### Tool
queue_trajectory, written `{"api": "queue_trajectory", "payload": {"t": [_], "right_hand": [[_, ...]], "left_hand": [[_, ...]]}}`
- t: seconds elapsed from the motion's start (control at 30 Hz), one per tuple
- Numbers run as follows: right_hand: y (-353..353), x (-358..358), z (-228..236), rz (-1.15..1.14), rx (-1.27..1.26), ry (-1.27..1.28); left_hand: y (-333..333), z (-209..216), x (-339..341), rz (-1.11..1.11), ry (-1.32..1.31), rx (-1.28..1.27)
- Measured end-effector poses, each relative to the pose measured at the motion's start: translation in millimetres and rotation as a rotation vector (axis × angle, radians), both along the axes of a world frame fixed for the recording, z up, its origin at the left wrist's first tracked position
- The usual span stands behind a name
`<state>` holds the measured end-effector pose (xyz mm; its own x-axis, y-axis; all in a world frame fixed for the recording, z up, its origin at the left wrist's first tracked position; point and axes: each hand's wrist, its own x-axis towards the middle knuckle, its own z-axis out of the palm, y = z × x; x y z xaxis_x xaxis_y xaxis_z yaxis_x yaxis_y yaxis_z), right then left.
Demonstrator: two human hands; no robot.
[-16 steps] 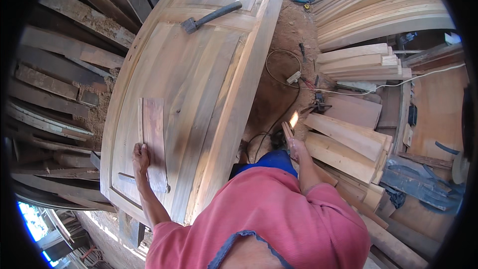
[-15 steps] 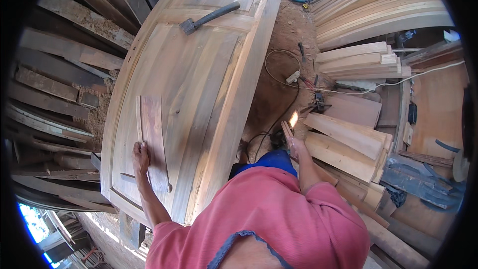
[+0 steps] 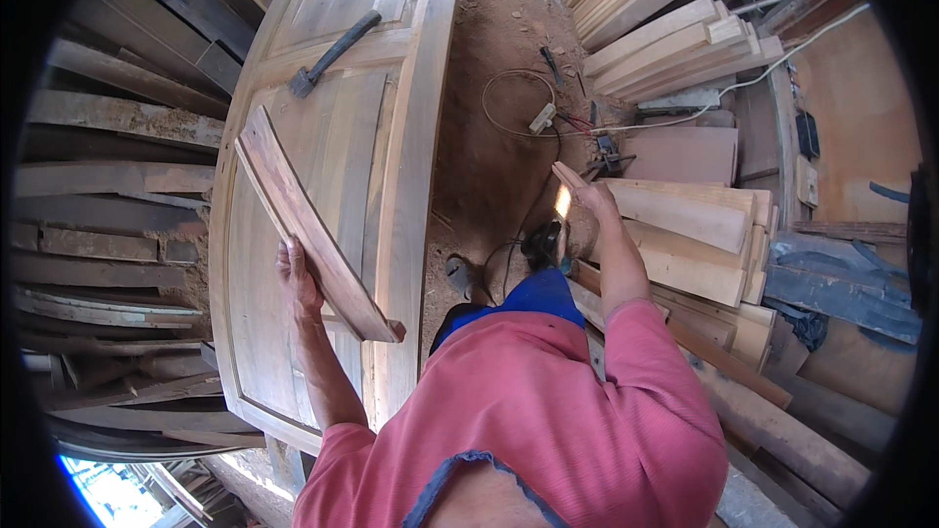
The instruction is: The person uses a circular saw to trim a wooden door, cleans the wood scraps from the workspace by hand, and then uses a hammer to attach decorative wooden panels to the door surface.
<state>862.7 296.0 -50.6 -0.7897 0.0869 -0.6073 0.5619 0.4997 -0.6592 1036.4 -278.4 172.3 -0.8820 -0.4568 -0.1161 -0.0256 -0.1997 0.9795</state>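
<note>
My left hand [image 3: 299, 274] is closed around the left edge of a narrow reddish-brown wooden board [image 3: 311, 225]. The board slants over the pale panelled wooden door [image 3: 284, 347], with a short cross-strip at its near end. My right hand [image 3: 593, 199] is off to the right, over the dirt floor beside the door. Its fingers look stretched out together, and no held thing can be made out. On the door's far part lies a dark-handled hammer [image 3: 337, 51], away from both hands.
Stacked boards [image 3: 685, 225] fill the right side, and rough planks [image 3: 117, 176] line the left. A looped cable with a white socket block [image 3: 542, 118] lies on the dirt floor. A dark power tool [image 3: 544, 242] is near my legs. Sunlight makes a bright patch below my right hand.
My left hand has raised and turned the board; its far end has swung left and its near end right. My right hand has moved farther forward. The view has shifted too.
</note>
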Motion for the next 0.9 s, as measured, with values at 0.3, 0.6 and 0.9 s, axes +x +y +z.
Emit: {"api": "queue_trajectory", "payload": {"t": [0.3,0.6,0.9], "right_hand": [[61,5,33,0.066,0.274,-0.353],[78,12,-6,-0.159,0.293,-0.451],[62,-28,25,-0.49,0.524,-0.313]], "left_hand": [[146,23,-77,-0.027,0.076,0.202],[185,-2,-178,-0.184,0.056,0.286],[178,-40,-351,-0.3,-0.028,0.327]]}}
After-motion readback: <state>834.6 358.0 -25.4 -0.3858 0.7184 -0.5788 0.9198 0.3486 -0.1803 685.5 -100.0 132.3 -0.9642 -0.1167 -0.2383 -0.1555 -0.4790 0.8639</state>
